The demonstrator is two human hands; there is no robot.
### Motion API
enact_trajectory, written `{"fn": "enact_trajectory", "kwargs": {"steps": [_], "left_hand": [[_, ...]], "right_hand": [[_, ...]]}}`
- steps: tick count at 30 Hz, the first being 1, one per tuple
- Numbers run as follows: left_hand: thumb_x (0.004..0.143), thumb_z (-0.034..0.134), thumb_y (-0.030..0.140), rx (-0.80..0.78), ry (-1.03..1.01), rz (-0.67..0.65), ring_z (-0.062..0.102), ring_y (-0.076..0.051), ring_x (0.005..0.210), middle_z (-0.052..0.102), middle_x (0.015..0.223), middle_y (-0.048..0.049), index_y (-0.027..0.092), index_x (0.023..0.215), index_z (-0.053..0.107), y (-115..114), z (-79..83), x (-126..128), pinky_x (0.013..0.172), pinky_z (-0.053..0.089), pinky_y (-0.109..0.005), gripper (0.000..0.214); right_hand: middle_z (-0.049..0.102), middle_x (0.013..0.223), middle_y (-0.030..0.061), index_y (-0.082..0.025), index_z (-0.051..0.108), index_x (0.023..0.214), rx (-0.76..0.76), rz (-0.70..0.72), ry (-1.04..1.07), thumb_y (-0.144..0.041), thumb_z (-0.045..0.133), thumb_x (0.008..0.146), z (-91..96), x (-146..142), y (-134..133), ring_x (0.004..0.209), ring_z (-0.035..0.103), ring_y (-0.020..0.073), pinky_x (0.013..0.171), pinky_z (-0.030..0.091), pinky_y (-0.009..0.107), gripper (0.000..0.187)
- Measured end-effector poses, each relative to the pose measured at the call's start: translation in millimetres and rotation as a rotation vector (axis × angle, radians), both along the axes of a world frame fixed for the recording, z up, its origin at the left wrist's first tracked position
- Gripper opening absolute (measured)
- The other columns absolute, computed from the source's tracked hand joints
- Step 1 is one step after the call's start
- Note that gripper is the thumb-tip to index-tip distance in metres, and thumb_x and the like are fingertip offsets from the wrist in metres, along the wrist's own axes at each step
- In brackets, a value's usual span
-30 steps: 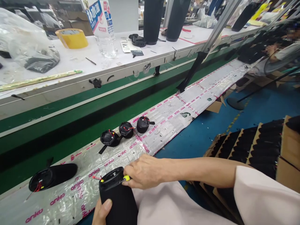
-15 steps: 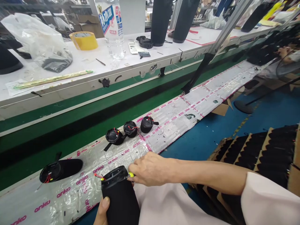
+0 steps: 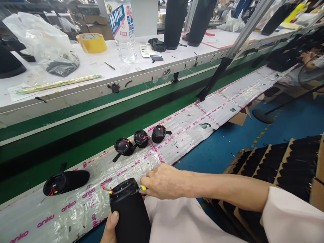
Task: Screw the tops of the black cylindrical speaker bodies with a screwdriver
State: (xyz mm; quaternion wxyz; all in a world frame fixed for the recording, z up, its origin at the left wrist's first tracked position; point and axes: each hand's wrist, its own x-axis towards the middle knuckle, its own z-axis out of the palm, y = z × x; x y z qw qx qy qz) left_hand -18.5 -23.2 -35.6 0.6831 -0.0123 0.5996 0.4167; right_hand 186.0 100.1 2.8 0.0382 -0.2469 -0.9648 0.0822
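Note:
My left hand (image 3: pixel 110 226) grips a black fabric-covered speaker cylinder (image 3: pixel 130 212) held upright at the bottom of the view, with red wires showing at its open top. My right hand (image 3: pixel 162 180) is closed on a small yellow-tipped tool (image 3: pixel 143 187) whose point touches the cylinder's top rim. Another black cylinder (image 3: pixel 64 182) lies on its side on the taped ledge (image 3: pixel 177 141) to the left. Three small black end caps (image 3: pixel 140 138) with red wires stand in a row farther along the ledge.
A green conveyor belt (image 3: pixel 101 135) runs behind the ledge. The white bench (image 3: pixel 131 72) beyond carries a water bottle (image 3: pixel 121 27), yellow tape roll (image 3: pixel 91 42), plastic bag (image 3: pixel 43 44) and tall black cylinders (image 3: pixel 174 23). Cartons of black parts (image 3: pixel 283 165) stand at right. Another person's arm (image 3: pixel 307 57) shows far right.
The view has shifted slightly, so everything sits a little further right and lower. My right hand has stayed at the cylinder's top rim with the tool; the left grip is unchanged.

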Motion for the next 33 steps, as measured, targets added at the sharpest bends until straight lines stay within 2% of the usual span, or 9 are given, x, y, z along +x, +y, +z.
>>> {"fn": "enact_trajectory", "kwargs": {"steps": [5,8,12,17,20,25,29,31,33], "left_hand": [[0.061,0.073,0.072,0.009,0.002,-0.001,0.062,-0.038,0.119,0.068,0.126,-0.0122,0.025,0.143,0.051,1,-0.5,0,0.101,0.053,-0.054,0.097],[0.059,0.076,0.07,0.018,0.0,0.004,0.061,-0.04,0.118,0.07,0.122,-0.0126,0.024,0.141,0.054,2,-0.2,0,0.1,0.053,-0.055,0.097],[0.054,0.083,0.062,0.036,-0.004,0.012,0.061,-0.044,0.117,0.074,0.112,-0.0084,0.026,0.137,0.059,5,2.1,2,0.098,0.056,-0.052,0.094],[0.056,0.085,0.051,0.123,-0.01,0.027,0.063,-0.042,0.114,0.074,0.114,-0.0097,0.024,0.138,0.057,9,3.3,6,0.099,0.055,-0.049,0.091],[0.055,0.085,0.047,0.137,0.001,0.029,0.063,-0.041,0.116,0.074,0.113,-0.0084,0.024,0.137,0.058,10,0.0,7,0.099,0.055,-0.048,0.089],[0.054,0.085,0.052,0.129,0.012,0.036,0.059,-0.041,0.121,0.073,0.117,-0.0074,0.027,0.137,0.056,8,-10.4,4,0.097,0.057,-0.046,0.091],[0.062,0.08,0.059,0.144,0.106,0.038,0.057,-0.039,0.124,0.072,0.118,-0.0113,0.017,0.124,0.065,10,-14.9,3,0.101,0.052,-0.042,0.076],[0.067,0.078,0.059,0.181,0.229,0.047,0.052,-0.038,0.13,0.07,0.12,-0.0095,0.018,0.122,0.064,15,-10.7,5,0.108,0.044,-0.04,0.07],[0.061,0.085,0.053,0.225,0.392,0.039,0.045,-0.039,0.135,0.068,0.123,-0.0072,0.022,0.123,0.06,21,-1.3,8,0.116,0.033,-0.043,0.073]], "right_hand": [[0.063,0.076,-0.0001,-0.02,0.049,0.097,-0.001,0.002,-0.02,-0.043,0.031,0.105,1.3,1,1,0.06,0.058,0.0164,0.046,0.019,0.035,0.03],[0.063,0.076,-0.0002,-0.02,0.049,0.097,-0.001,0.015,-0.036,-0.043,0.029,0.105,1.9,1,2,0.061,0.059,0.0166,0.045,0.02,0.034,0.031],[0.063,0.076,0.0011,-0.019,0.049,0.097,0.013,0.022,-0.059,-0.041,0.029,0.106,3.2,0,5,0.061,0.06,0.0174,0.045,0.021,0.034,0.031],[0.061,0.07,0.0009,-0.017,0.049,0.1,0.026,0.065,-0.08,-0.041,0.035,0.105,5.5,0,8,0.055,0.058,0.0179,0.043,0.021,0.034,0.028],[0.06,0.067,-0.0001,-0.017,0.049,0.1,0.022,0.093,-0.084,-0.042,0.036,0.104,6.2,0,9,0.053,0.057,0.0179,0.043,0.02,0.035,0.028],[0.061,0.068,-0.0011,-0.018,0.05,0.097,0.006,0.079,-0.09,-0.042,0.035,0.105,5.3,-3,10,0.053,0.057,0.0169,0.043,0.022,0.034,0.029],[0.06,0.071,0.0009,-0.017,0.05,0.096,0.046,0.044,-0.088,-0.038,0.032,0.105,7.1,-5,5,0.055,0.056,0.0187,0.043,0.023,0.036,0.029],[0.057,0.07,0.0016,-0.016,0.05,0.095,0.073,0.036,-0.097,-0.032,0.033,0.104,10.9,-5,0,0.054,0.054,0.0192,0.041,0.022,0.036,0.025],[0.052,0.07,0.0012,-0.017,0.05,0.091,0.1,0.061,-0.109,-0.017,0.038,0.098,16.5,-6,-5,0.055,0.052,0.0188,0.039,0.022,0.035,0.014]]}}
